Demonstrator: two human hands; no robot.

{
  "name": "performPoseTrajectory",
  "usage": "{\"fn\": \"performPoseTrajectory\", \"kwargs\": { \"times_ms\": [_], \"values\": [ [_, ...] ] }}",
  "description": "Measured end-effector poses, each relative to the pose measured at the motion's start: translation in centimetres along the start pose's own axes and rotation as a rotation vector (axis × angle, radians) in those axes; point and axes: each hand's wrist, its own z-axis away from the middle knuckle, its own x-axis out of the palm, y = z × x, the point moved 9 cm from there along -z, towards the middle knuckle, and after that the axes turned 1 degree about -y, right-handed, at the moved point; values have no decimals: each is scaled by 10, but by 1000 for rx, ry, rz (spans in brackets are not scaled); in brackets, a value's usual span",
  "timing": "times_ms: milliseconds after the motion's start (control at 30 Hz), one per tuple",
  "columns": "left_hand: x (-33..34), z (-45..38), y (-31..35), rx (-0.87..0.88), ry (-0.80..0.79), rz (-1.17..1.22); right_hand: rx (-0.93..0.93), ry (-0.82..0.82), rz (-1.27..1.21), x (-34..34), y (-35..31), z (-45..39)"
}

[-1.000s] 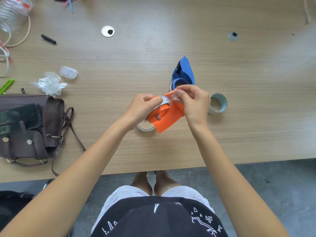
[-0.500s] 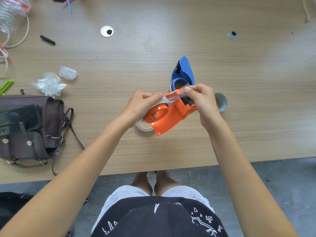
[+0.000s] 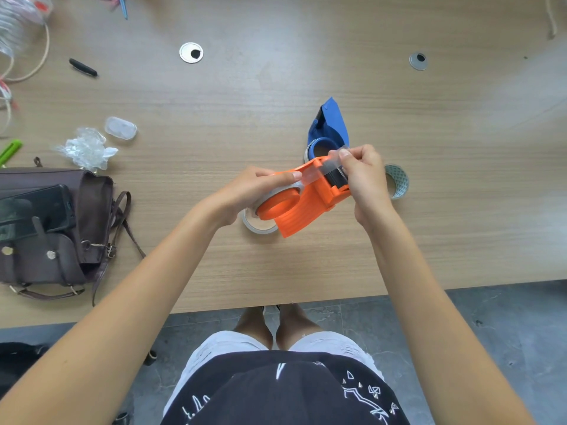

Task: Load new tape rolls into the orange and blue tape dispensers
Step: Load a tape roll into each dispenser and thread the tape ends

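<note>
The orange tape dispenser [image 3: 302, 210] is held just above the wooden table [image 3: 276, 118], with a clear tape roll seated on its hub. My left hand [image 3: 250, 193] grips the dispenser at the roll end. My right hand [image 3: 363, 179] pinches the free end of the clear tape strip [image 3: 319, 170], stretched over the dispenser's black cutter end. The blue tape dispenser [image 3: 329, 130] lies on the table just behind, a roll in it. A thin, nearly spent tape ring [image 3: 256, 225] lies under the orange dispenser. A patterned tape roll [image 3: 397, 180] stands right of my right hand.
A brown bag [image 3: 55, 228] with a phone [image 3: 33, 210] on it lies at the left. Near it are crumpled plastic wrap [image 3: 86, 148], a small clear case [image 3: 120, 127], a black pen cap [image 3: 82, 67] and coiled cable [image 3: 18, 32]. Two round grommets [image 3: 190, 52] sit in the table.
My right hand has pulled the tape end from the roll across to the cutter end. The orange dispenser has turned, so its black cutter part now shows.
</note>
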Motion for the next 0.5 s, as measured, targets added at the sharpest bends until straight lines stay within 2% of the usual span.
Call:
{"fn": "performPoseTrajectory", "kwargs": {
  "times_ms": [200,500],
  "values": [
    [3,5,2,0,-56,-17,39,11,-110,0,4,-2],
    [-1,3,-3,-56,-29,31,94,27,-154,-6,9,-2]
  ]
}}
